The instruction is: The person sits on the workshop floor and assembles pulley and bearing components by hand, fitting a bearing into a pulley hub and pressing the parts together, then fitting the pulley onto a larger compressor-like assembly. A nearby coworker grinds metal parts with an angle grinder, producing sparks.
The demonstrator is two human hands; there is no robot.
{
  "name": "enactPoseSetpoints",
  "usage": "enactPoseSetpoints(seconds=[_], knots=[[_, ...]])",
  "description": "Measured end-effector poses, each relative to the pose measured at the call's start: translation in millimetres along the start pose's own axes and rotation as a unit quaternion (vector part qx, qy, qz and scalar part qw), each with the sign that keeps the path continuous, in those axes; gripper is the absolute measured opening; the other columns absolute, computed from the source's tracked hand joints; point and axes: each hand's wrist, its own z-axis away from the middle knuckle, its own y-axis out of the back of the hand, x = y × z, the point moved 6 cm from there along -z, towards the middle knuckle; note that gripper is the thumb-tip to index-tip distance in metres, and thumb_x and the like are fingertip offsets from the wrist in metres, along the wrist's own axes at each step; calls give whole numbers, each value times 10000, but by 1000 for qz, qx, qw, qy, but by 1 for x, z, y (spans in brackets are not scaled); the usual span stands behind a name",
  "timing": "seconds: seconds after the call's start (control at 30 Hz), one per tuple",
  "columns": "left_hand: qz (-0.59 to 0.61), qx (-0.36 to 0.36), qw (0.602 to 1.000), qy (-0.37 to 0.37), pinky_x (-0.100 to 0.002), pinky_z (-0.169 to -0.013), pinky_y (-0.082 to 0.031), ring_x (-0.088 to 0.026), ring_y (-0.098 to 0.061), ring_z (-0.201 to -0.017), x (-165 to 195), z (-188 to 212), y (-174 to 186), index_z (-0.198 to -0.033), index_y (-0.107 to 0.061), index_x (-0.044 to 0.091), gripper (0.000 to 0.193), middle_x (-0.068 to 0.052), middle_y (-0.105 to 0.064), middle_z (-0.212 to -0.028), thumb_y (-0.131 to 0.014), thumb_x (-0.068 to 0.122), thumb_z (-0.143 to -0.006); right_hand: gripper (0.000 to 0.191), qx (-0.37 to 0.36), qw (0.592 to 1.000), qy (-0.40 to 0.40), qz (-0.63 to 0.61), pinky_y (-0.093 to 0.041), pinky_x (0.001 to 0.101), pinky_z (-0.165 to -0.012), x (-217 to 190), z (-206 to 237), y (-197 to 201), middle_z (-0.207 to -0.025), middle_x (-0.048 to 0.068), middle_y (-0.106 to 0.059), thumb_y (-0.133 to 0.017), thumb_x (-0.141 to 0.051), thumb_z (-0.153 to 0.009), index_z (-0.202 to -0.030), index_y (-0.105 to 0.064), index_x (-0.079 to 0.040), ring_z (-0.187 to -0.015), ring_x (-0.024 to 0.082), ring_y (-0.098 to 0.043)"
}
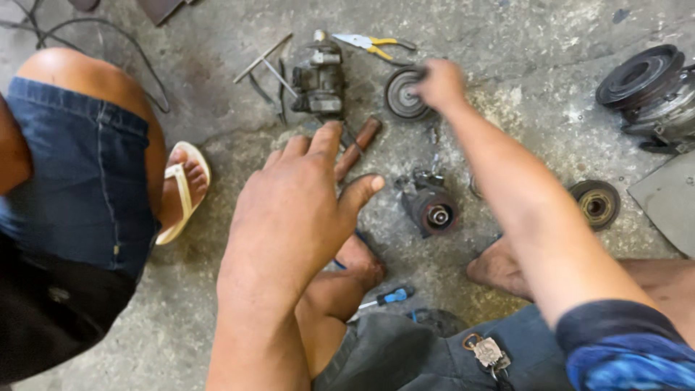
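The right hand (439,83) is reaching far forward, fingers closing on a round pulley disc (402,94) lying flat on the concrete floor (521,43). The left hand (293,210) is hovering nearer the body, spread open and holding nothing, above a wooden-handled tool (358,146). A heavy, greasy disc could be slipping from that stretched grip onto the bare feet below. Beyond the left fingertips a compressor body (318,80) is sitting; yellow-handled pliers (373,45) are lying just past the right hand.
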Motion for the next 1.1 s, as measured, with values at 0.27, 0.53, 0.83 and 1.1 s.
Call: enactPoseSetpoints(seconds=[0.27,0.53,0.83,1.1], knots=[[-10,-12,1000,12,-521,-754,-536,-436,-656,-978,-2,-6,0,-1360,-580,43,743,-224,-688,-1118,-755,501,-802,486,-11,987,-157,-29,-536,498,-895,-61,-9,-35,-1068,247,-711,-854,-465,-831,-1043,-747,-41,-1024,419,-684],[-30,5,999,-21,-535,-768,-536,-444,-657,-984,-3,3,-5,-1333,-581,13,706,-241,-685,-1093,-742,511,-859,302,-17,980,-180,78,-534,556,-843,44,51,45,-1021,253,-724,-711,-313,-924,-991,-772,-25,-976,461,-681],[-9,-2,997,-75,-540,-825,-522,-452,-644,-1043,27,10,-18,-1339,-586,28,701,-270,-672,-1158,-764,511,-862,501,18,921,-267,284,-536,553,-843,184,146,266,-1080,332,-693,-782,-366,-857,-1060,-718,87,-1013,476,-677],[-37,-67,995,-68,-549,-875,-510,-442,-636,-1083,58,14,-41,-1340,-590,66,649,-253,-686,-1140,-734,504,-884,457,-62,898,-328,286,-534,504,-902,218,225,285,-1165,276,-692,-792,-356,-804,-1093,-760,-4,-1082,427,-664]])
